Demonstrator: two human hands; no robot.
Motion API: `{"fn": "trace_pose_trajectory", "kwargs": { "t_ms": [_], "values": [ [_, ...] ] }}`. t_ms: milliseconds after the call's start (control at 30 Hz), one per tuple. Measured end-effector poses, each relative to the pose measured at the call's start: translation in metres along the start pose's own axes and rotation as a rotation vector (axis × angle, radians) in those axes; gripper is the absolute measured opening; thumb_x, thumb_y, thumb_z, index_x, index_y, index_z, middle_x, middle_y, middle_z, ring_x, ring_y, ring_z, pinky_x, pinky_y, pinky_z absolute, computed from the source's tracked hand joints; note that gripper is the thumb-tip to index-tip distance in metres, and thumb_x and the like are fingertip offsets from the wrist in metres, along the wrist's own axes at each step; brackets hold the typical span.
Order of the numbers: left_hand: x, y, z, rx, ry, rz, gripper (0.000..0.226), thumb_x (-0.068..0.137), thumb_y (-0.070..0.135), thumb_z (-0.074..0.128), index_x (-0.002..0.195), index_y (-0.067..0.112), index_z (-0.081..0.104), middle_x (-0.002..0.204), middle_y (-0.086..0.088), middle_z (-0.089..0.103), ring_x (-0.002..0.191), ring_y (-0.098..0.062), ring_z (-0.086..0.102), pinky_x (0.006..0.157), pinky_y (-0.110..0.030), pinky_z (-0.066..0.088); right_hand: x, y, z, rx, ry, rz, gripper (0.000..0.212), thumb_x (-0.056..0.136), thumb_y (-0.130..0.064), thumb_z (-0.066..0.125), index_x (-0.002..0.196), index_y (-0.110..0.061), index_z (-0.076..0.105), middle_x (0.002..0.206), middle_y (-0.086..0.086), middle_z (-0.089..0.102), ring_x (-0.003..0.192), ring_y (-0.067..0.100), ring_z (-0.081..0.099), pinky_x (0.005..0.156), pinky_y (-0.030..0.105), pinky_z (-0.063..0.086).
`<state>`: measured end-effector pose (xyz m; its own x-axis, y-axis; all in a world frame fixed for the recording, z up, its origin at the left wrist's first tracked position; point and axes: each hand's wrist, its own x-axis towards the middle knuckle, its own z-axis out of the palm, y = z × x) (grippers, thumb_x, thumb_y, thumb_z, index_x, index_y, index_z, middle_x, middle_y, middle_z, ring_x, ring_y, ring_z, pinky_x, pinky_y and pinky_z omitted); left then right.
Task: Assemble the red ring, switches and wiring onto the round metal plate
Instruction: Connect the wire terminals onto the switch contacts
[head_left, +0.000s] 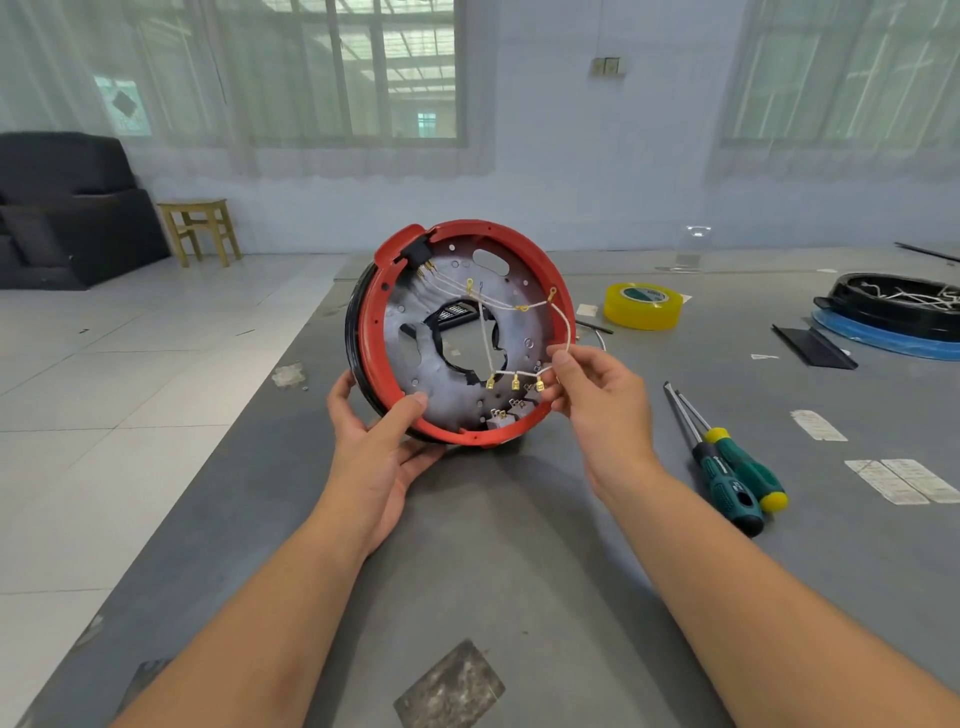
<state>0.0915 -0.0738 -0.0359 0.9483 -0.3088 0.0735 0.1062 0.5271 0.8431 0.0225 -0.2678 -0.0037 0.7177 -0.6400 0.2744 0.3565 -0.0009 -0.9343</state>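
The red ring (371, 332) sits around the round metal plate (447, 384), which is tilted up on its edge above the grey table. My left hand (376, 441) grips its lower left rim, thumb on the red ring. White wiring (566, 319) with yellow terminals crosses the plate's face. My right hand (587, 387) pinches the wire near the lower right rim. Small white switches (511, 413) sit inside the ring at the bottom. A black connector block (415, 252) sits at the top left.
Two green-handled screwdrivers (727, 462) lie on the grey table (519, 561) to the right. A yellow tape roll (644, 305) stands behind the plate. A black round part on a blue base (893, 312) is at far right. Paper labels (898, 480) lie nearby.
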Motion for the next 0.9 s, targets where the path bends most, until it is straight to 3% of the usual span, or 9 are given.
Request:
{"fn": "trace_pose_trajectory", "kwargs": {
  "t_ms": [367,533,733,900],
  "values": [
    [-0.003,0.001,0.005,0.043,0.007,0.008,0.075,0.094,0.011,0.076,0.144,0.050,0.035,0.104,-0.007,0.080,0.112,-0.053,0.069,0.095,-0.064,0.058,0.021,-0.024,0.004,0.330,0.032,-0.095,0.009,0.101,-0.007,0.060,0.101,-0.007,0.069,0.075,0.004,0.071,0.062,0.014,0.060,0.064,0.022,0.054],
    [-0.001,0.001,0.005,0.007,0.018,-0.010,0.076,0.091,0.016,0.080,0.141,0.050,0.033,0.109,-0.006,0.080,0.107,-0.048,0.073,0.092,-0.060,0.060,0.009,-0.025,0.011,0.083,-0.090,-0.144,0.015,0.099,-0.009,0.062,0.094,-0.014,0.075,0.068,0.004,0.068,0.054,0.011,0.055,0.053,0.019,0.046],
    [0.001,0.001,0.002,-0.047,0.070,-0.016,0.077,0.093,0.018,0.078,0.144,0.050,0.031,0.118,-0.008,0.078,0.103,-0.047,0.075,0.083,-0.052,0.064,-0.011,-0.005,0.017,-0.180,-0.069,-0.032,0.016,0.082,-0.020,0.063,0.074,-0.014,0.075,0.055,0.001,0.062,0.047,0.010,0.047,0.049,0.022,0.038],
    [0.002,0.000,0.004,-0.028,0.087,-0.009,0.072,0.093,0.023,0.078,0.143,0.047,0.031,0.108,-0.008,0.080,0.097,-0.044,0.077,0.082,-0.051,0.064,-0.023,0.000,0.019,-0.215,-0.195,-0.034,0.016,0.074,-0.022,0.058,0.063,-0.017,0.068,0.055,0.004,0.062,0.051,0.016,0.052,0.046,0.023,0.037]
  ]
}}
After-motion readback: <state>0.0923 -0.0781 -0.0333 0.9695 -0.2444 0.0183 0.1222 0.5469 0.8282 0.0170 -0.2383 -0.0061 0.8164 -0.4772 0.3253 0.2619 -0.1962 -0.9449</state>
